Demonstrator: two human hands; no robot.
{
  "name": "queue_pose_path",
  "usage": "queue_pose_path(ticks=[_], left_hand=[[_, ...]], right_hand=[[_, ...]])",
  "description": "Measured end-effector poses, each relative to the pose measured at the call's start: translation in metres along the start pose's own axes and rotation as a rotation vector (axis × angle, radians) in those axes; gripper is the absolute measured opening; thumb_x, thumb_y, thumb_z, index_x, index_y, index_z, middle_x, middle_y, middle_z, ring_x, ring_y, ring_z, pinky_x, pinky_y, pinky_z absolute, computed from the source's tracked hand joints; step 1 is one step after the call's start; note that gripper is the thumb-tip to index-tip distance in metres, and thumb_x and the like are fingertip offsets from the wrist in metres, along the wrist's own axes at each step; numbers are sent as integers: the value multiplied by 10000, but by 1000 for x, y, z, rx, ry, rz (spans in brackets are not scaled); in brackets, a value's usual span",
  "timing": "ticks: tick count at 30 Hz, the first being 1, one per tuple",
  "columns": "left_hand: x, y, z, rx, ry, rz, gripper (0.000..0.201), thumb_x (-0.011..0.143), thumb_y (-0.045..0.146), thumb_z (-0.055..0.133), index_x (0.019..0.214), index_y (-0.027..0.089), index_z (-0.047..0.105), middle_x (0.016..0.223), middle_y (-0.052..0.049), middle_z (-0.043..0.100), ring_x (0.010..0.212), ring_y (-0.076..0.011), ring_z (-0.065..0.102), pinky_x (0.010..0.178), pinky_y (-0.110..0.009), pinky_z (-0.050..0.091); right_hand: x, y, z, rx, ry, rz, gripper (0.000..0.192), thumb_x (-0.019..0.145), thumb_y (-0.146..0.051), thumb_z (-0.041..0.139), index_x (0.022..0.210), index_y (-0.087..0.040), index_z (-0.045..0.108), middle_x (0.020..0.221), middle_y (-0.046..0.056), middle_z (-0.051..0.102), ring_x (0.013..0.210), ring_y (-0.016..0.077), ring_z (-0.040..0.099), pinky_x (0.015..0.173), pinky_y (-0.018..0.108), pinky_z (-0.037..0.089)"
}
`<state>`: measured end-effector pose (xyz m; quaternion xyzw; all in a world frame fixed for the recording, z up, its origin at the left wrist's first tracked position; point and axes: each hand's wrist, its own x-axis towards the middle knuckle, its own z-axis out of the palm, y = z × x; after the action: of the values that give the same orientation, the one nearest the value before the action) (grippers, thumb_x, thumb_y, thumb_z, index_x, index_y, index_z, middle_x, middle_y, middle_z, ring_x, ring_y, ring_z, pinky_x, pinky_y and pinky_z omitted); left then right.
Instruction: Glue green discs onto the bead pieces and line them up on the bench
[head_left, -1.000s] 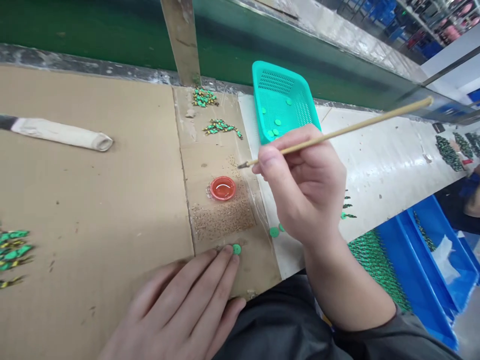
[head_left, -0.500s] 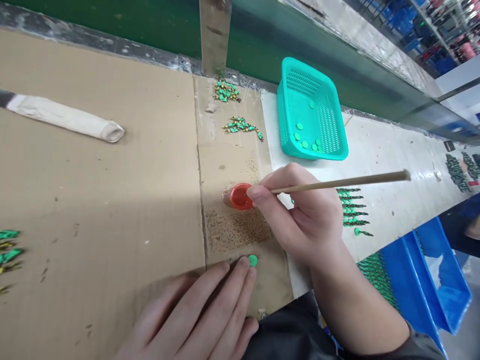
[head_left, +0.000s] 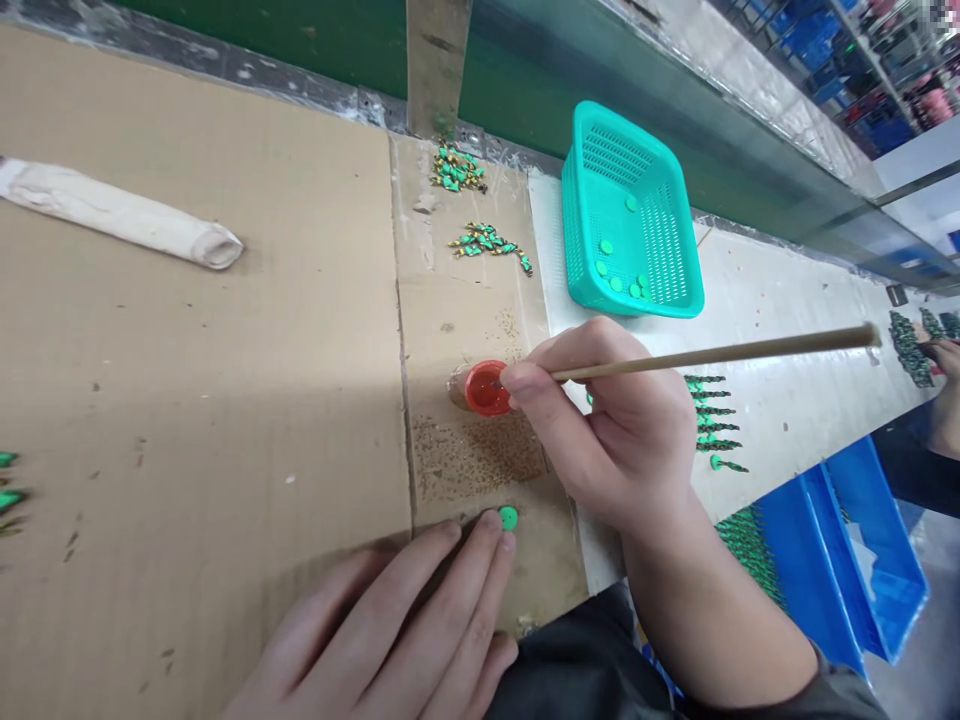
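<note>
With the right hand [head_left: 622, 430] pinching the brush [head_left: 712, 355], tip in the red cap [head_left: 486, 388], a light dip seems best while the flat left hand [head_left: 405, 630] pins the green disc [head_left: 508, 517].

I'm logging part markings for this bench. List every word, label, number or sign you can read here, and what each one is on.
No readable text anywhere in this view.
Teal basket, red cap, brush held in the right hand: no print shows.
Green disc at the left hand: plain.
Cardboard, blue bin: no labels seen.
Shelves at top right: too small and blurred to read.
</note>
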<state>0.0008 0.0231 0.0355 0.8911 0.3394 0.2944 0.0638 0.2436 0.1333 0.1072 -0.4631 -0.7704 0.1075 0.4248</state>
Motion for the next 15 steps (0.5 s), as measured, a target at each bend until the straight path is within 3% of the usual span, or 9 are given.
queue_pose_path(ticks=[5,15], left_hand=[[-2,0,1,17,-14,28,446,1159,416,752,1556,251,869,1749,-70,775,1865,-286,437,1602,-468,223],[1,0,2,-15,23,8,462,1189,432,747,1588,221,847,1733,-73,786,1607,-251,657,1597,-427,211]], right_hand=[[-1,1,1,-3,-4,-3,327,1202,-177,774,916,-270,646,815,-54,656,705,124,625,678,302,544],[1,2,0,6,-6,-18,336,1195,-159,776,909,-270,640,830,-56,665,702,119,622,692,289,568]])
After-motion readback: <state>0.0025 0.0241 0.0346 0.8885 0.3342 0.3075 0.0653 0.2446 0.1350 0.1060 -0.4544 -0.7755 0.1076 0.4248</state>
